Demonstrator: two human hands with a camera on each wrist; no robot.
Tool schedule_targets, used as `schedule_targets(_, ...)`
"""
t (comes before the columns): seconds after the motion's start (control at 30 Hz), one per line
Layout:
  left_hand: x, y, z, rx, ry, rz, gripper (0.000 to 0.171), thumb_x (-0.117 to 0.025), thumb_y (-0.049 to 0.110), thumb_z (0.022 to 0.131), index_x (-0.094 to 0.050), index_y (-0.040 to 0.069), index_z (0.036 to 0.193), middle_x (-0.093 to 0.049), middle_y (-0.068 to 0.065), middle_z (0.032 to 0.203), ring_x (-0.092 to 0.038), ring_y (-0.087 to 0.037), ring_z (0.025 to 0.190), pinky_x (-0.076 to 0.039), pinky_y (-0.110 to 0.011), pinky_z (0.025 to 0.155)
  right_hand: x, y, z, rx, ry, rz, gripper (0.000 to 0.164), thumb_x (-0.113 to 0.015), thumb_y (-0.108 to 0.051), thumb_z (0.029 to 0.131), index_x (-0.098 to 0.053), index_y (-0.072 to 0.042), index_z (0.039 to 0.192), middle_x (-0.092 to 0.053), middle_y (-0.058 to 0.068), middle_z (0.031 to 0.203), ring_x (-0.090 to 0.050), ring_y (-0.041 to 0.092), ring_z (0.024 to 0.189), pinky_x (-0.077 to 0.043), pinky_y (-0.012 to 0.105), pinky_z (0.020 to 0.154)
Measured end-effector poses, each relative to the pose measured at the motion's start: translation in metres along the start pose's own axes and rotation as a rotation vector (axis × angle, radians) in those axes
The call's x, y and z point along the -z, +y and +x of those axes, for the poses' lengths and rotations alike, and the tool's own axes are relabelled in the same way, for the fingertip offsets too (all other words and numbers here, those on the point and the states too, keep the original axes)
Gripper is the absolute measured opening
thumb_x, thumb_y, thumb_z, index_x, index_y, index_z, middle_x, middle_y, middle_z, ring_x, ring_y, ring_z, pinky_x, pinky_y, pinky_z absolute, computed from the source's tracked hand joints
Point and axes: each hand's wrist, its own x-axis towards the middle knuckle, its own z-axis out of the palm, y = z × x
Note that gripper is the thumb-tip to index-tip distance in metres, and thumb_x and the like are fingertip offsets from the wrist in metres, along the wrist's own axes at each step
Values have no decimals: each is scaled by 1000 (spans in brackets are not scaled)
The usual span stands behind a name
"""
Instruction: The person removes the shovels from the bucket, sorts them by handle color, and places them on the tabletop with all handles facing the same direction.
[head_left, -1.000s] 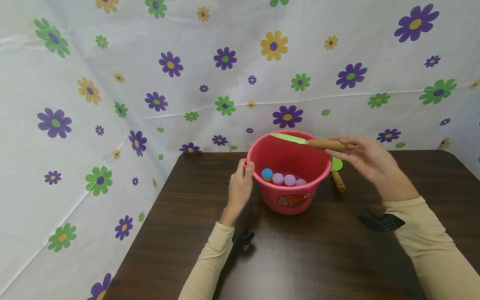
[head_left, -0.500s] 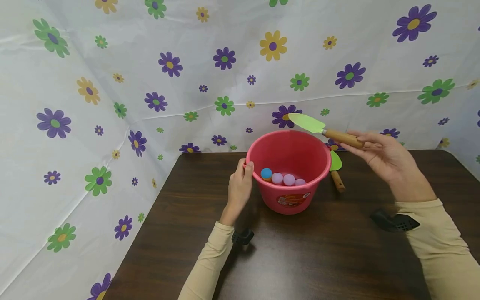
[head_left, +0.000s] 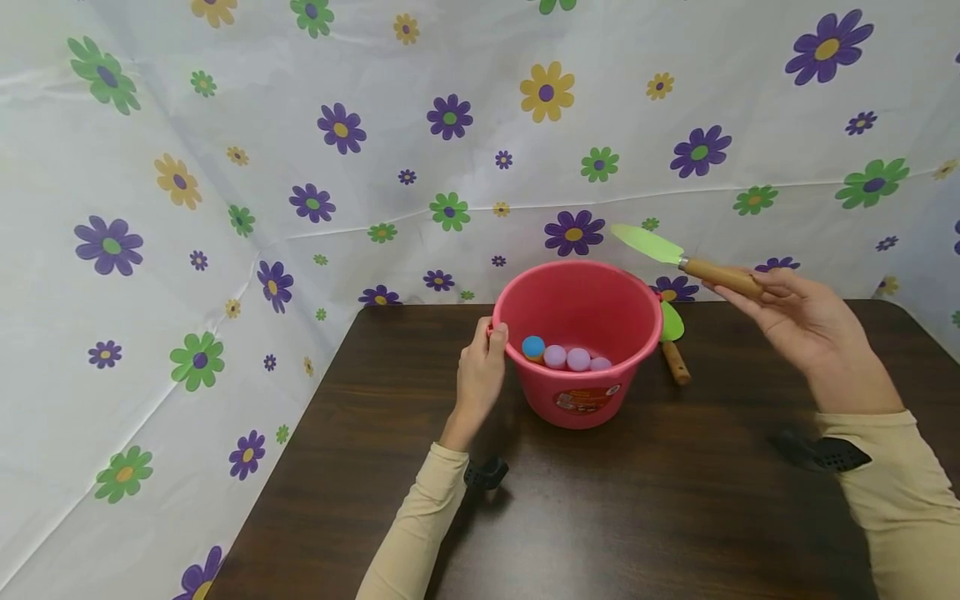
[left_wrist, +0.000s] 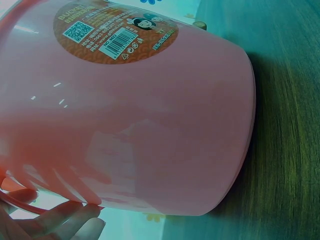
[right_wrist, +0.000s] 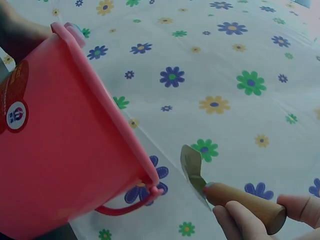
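While the left hand (head_left: 482,371) grips the left side of the pink plastic bucket's rim, the right hand (head_left: 817,333) pinches the wooden handle of a lime-green trowel (head_left: 705,269) between thumb and fingers, near its butt end. That trowel hangs in the air to the right of the pink plastic bucket (head_left: 573,402), apart from it, its blade pointing up and leftward. The bucket stands upright near the back edge of the desk (head_left: 637,500), with a blue ball (head_left: 533,347) and lilac balls (head_left: 578,360) inside. Just beyond its right side, near the same edge, lies a second trowel (head_left: 677,362). The held tool looks light and stiff, its smooth wood perhaps a little slippery; a hold nearer the metal collar would probably steady the blade better. Thin-walled and likely light, the bucket should flex slightly, so its thicker rim seems the surest grip.
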Motion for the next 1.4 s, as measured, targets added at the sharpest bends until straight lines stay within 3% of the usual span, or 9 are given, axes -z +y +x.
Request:
schedule_targets(0.33, 2, 0, 1, -7, 9, 9, 43, -41, 47, 105, -61, 13, 121, -46, -1, 69, -47, -22, 65, -33, -34, 55, 30, -17, -4, 14, -37, 106, 48, -43, 12, 104, -44, -23, 137, -46, 4, 139, -55, 43, 130, -36, 46, 113)
schedule_targets(0.5, 3, -1, 1, -8, 10, 15, 43, -41, 47, 104, -61, 13, 120, -46, -2, 70, -48, -23, 65, -32, -34, 55, 44, -23, -6, 18, -33, 164, 44, -42, 12, 105, -45, -23, 132, -47, 2, 138, -54, 40, 133, -35, 47, 114)
schedule_targets(0.67, 4, -1, 1, -5, 25, 32, 42, -41, 47, 104, -62, 14, 119, -47, -1, 70, -51, -24, 69, -34, -36, 57, 55, -27, -6, 36, 13, 173, 38, -45, 12, 104, -48, -20, 125, -51, 3, 132, -58, 40, 128, -36, 47, 113)
schedule_targets(0.97, 4, -2, 1, -17, 15, 16, 43, -41, 46, 104, -61, 12, 120, -45, 0, 69, -47, -22, 64, -31, -34, 54, 75, -32, -4, 50, 69, 220, 41, -48, 13, 102, -53, -18, 129, -55, 4, 128, -60, 34, 125, -36, 47, 112)
schedule_targets(1.4, 3, -2, 2, -19, 9, 32, 43, -41, 47, 104, -61, 12, 119, -45, -1, 70, -48, -24, 67, -32, -36, 55, 94, -36, -6, -4, 156, 304, 62, -53, 14, 99, -48, -35, 136, -54, 0, 128, -55, 27, 133, -34, 44, 114)
